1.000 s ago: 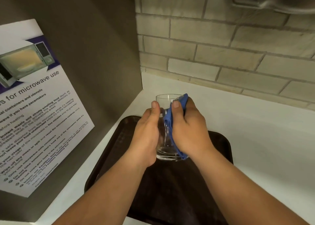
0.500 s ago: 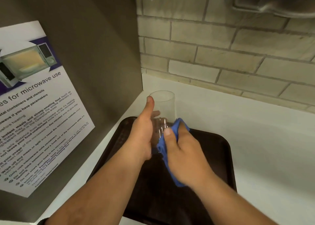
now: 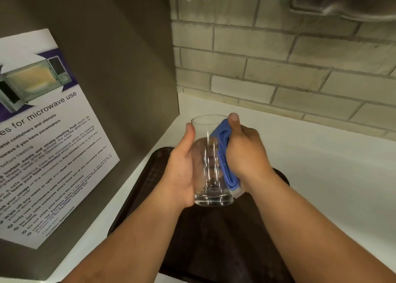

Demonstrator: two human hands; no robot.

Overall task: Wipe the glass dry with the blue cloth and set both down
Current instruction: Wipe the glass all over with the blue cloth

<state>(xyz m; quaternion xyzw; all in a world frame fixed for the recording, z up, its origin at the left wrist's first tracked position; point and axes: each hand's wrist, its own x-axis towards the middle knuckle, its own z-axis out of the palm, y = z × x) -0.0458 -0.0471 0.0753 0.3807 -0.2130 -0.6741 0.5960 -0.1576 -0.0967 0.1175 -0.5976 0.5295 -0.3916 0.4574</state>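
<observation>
A clear drinking glass (image 3: 209, 167) is held upright above a dark brown tray (image 3: 214, 240). My left hand (image 3: 180, 171) grips its left side, thumb up near the rim. My right hand (image 3: 246, 152) presses a folded blue cloth (image 3: 224, 154) against the glass's right side, from near the rim down almost to the base. The cloth is mostly hidden under my right palm.
The tray lies on a white counter (image 3: 321, 175) in a corner. A grey panel with a microwave-use poster (image 3: 42, 137) stands on the left. A brick wall (image 3: 278, 57) runs behind, with a metal fixture (image 3: 342, 0) at the top right.
Half a second ago the cloth was low near the glass's base and the glass tilted away. Now my right hand and cloth have slid up along the right side, and the glass stands upright.
</observation>
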